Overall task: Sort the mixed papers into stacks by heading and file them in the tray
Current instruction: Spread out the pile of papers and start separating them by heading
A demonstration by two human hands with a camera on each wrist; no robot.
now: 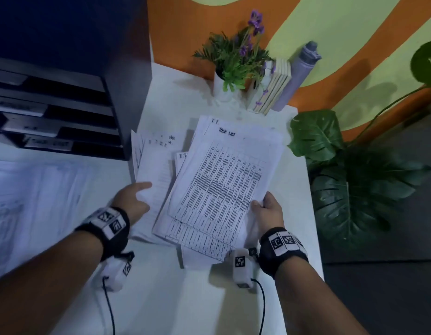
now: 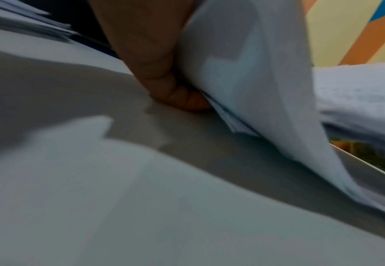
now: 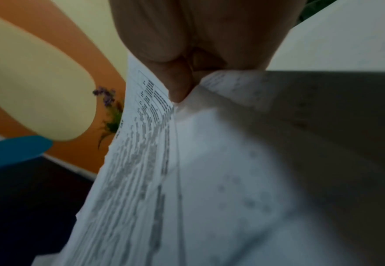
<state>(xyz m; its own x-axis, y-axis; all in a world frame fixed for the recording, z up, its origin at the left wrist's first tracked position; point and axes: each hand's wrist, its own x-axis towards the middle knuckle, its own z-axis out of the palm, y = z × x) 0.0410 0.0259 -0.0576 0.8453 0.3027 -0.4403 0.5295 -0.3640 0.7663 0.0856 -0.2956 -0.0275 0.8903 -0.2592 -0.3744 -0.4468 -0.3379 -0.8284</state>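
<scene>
Both hands, left hand (image 1: pixel 133 199) and right hand (image 1: pixel 266 210), pinch paper stacks (image 1: pixel 219 180).

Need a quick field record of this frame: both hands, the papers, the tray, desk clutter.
left hand: grips near edge of the left paper stack
right hand: pinches corner of the table-printed sheets, lifted
file tray: black, tiered, labelled slots, far left on desk
spread papers: left of the hands, blurred
clutter: potted lavender, books, grey bottle

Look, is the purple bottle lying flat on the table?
No, the purple bottle stands tilted, leaning against the wall beside the books at the back of the table.
</scene>
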